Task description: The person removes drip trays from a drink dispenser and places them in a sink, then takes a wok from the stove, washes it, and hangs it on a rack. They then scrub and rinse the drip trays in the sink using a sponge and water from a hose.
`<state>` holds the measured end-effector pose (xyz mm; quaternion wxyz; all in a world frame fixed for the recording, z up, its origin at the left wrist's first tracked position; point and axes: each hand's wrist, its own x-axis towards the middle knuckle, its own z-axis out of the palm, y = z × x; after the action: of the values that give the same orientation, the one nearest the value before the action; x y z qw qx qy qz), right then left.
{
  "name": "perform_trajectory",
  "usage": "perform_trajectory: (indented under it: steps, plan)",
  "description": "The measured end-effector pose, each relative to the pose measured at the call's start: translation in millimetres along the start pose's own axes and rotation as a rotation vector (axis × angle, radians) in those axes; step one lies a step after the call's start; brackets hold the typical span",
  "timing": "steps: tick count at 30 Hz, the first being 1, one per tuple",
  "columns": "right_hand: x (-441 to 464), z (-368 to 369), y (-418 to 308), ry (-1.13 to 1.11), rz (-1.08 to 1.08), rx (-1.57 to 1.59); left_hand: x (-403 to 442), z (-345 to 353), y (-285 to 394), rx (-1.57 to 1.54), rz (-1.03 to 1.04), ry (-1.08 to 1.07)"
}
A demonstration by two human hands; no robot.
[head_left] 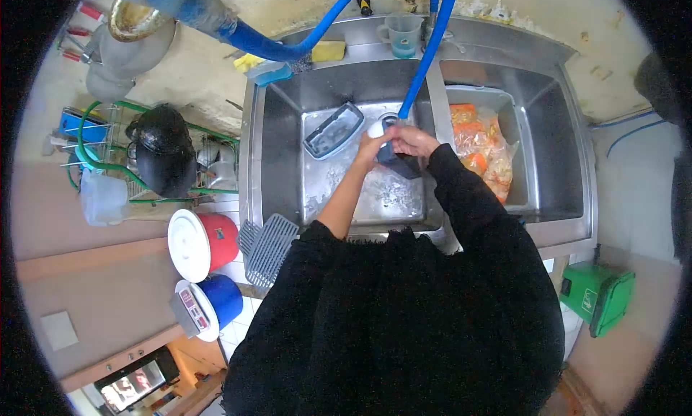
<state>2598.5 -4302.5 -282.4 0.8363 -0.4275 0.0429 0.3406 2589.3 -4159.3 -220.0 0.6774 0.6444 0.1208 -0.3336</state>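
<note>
Both of my hands are over the left basin of a steel sink (pixel 346 228). My left hand (pixel 370 148) is closed around a white and dark item (pixel 376 130), whose exact kind I cannot make out. Meeting it from the right, my right hand (pixel 414 140) has its fingers closed by the same item. A dark grey piece (pixel 400 165) hangs below the hands. The blue hose (pixel 425 63) comes down just behind them. On the basin floor to the left lies a grey rectangular tray (pixel 334 130), wet inside.
In the right basin a grey tub (pixel 530 156) holds bagged orange food (pixel 483 149). A measuring jug (pixel 404 35), sponge (pixel 328 51) and blue container (pixel 270 73) stand along the back rim. A grey rack (pixel 272 250) leans at the left front. Lidded buckets (pixel 216 243) stand left.
</note>
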Motion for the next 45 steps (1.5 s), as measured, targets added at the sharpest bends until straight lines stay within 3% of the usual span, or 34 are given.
perform_trajectory:
  steps: [1,4,5,6,7,8,10,11,12,14,15,16,17,18,21,23,24,26,27,28,30,31,32,35,37,39,42,43,45]
  plan:
    - [2,-8,0,-0.14,0.04,-0.037,-4,-2,-3,0.014,-0.058,0.073]
    - [-6,3,-7,-0.082,0.142,-0.1,5,-10,-21,0.019,-0.059,0.104]
    - [3,-14,2,-0.179,0.135,-0.019,17,-16,-35,0.023,-0.061,0.1]
    - [0,-14,-5,-0.175,0.131,-0.017,41,-28,-60,0.135,0.127,0.106]
    - [-4,-10,-17,0.023,0.106,-0.091,55,-33,-71,0.245,0.318,0.11]
    - [-6,-8,-24,0.222,0.081,-0.162,51,-30,-67,0.248,0.318,0.104]
    - [2,-4,-14,0.252,0.06,-0.07,26,-22,-53,0.077,0.194,0.291]
    - [5,4,-8,0.129,0.055,-0.09,6,-14,-40,-0.133,0.282,0.21]
    - [7,11,-4,0.005,0.051,-0.113,10,-18,-43,-0.131,0.284,0.207]
    - [1,22,-13,-0.002,0.088,-0.067,19,-39,-59,-0.3,0.25,0.08]
    - [6,14,-13,0.228,-0.044,-0.191,17,-50,-64,-0.357,0.086,0.131]
    - [12,3,-10,0.459,-0.174,-0.311,19,-63,-78,-0.355,0.085,0.134]
    - [14,-12,-10,0.304,-0.1,-0.498,20,-74,-93,-0.505,0.011,0.161]
    - [10,-9,-12,0.305,-0.102,-0.497,19,-82,-102,-0.654,-0.062,0.185]
    - [-8,-7,-19,0.293,0.035,-0.429,-13,-82,-98,-0.769,0.015,0.04]
    - [-11,-32,-14,1.031,-0.65,-1.378,-13,-89,-115,-0.838,-0.018,0.03]
    - [-18,-32,-20,1.028,-0.646,-1.38,-13,-92,-123,-0.902,-0.055,0.021]
    - [-44,-19,-52,0.829,-0.311,-1.467,-17,-89,-128,-0.922,-0.081,0.096]
    - [-50,-7,-65,0.717,-0.186,-1.171,-16,-84,-128,-0.938,-0.102,0.167]
    - [-46,-12,-67,0.726,-0.185,-1.173,-14,-78,-127,-0.938,-0.105,0.159]
    - [-37,-17,-77,0.424,-0.278,-1.113,-7,-60,-124,-1.055,-0.08,-0.013]
    - [-38,-16,-85,0.576,-0.101,-1.104,-2,-50,-120,-1.057,-0.081,-0.021]
    - [-43,-16,-89,0.58,-0.101,-1.107,3,-41,-116,-0.927,-0.154,-0.023]
    - [-56,-6,-99,0.589,-0.57,-1.213,40,-21,-121,-0.66,-0.239,-0.098]
    - [-63,7,-102,0.688,-0.525,-1.231,75,-18,-141,-0.521,-0.259,-0.167]
    - [-71,10,-113,0.792,-0.48,-1.251,106,-16,-159,-0.372,-0.285,-0.022]
    - [-90,0,-122,0.696,-0.432,-1.083,72,-17,-119,-0.474,-0.245,-0.031]
    - [-93,-3,-121,0.665,-0.378,-0.901,55,-18,-103,-0.473,-0.248,-0.035]
    - [-87,-15,-105,0.633,-0.363,-0.686,25,-31,-75,-0.819,-0.156,-0.172]
